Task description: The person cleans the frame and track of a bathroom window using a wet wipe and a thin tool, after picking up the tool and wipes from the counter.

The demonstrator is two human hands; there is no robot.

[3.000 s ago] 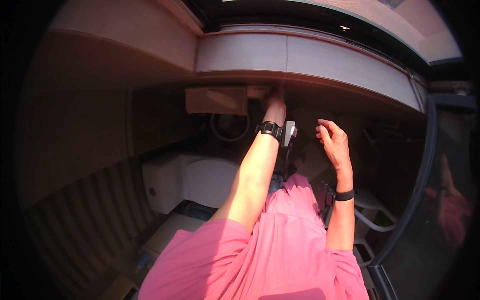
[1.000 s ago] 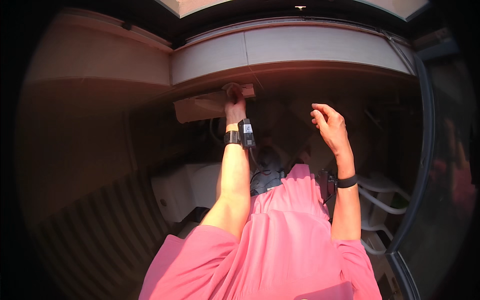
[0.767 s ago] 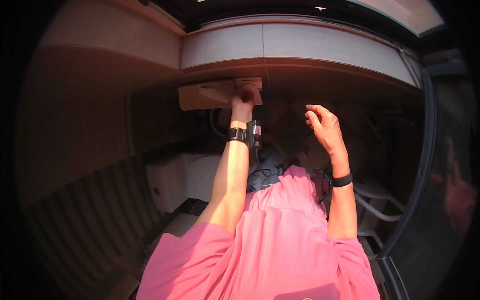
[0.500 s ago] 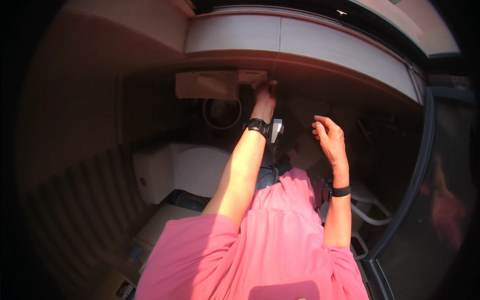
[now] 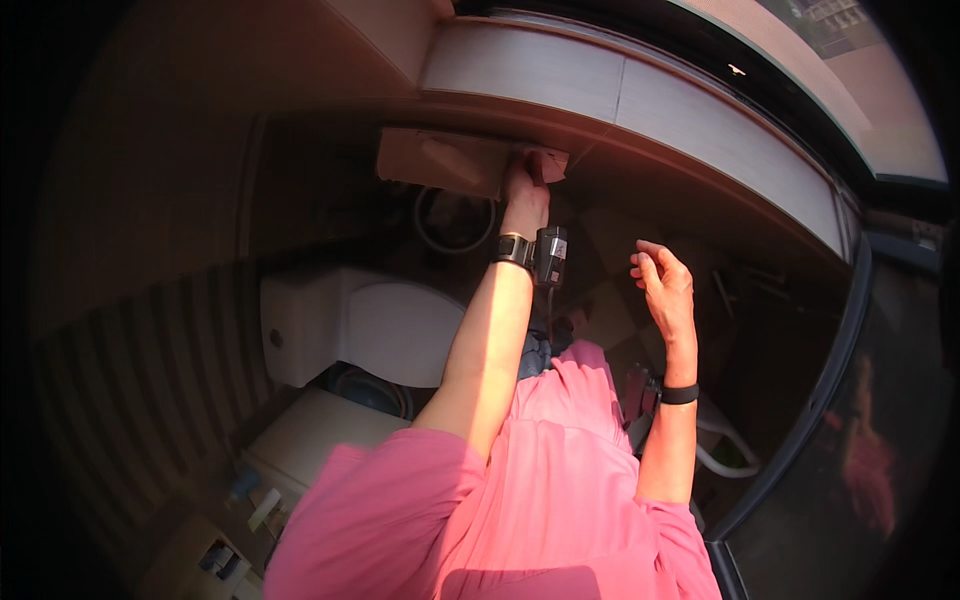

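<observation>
My left hand (image 5: 524, 183) is stretched forward into shadow at the right end of a pale box-like fixture (image 5: 440, 163) low on the far wall. A small pale flat piece (image 5: 553, 164) shows by its fingers, which are too dark and blurred to make out. The wrist carries a black watch-like band (image 5: 513, 250) and a small black device (image 5: 551, 257) with a cable. My right hand (image 5: 667, 285) hovers in the air to the right, fingers loosely bent and apart, holding nothing. A black band (image 5: 680, 394) circles that wrist.
A round bin with a pale rim (image 5: 422, 238) stands below the fixture. The white toilet (image 5: 400, 330) is left of my left forearm, with a cabinet (image 5: 320, 435) nearer. A dark-framed glass panel (image 5: 840, 350) edges the right; a pale tiled ledge (image 5: 530, 65) runs along the far side.
The view has shifted and turned slightly. My left hand now overlaps the pale fixture more, and the device at its wrist has turned. My right hand has hardly moved.
</observation>
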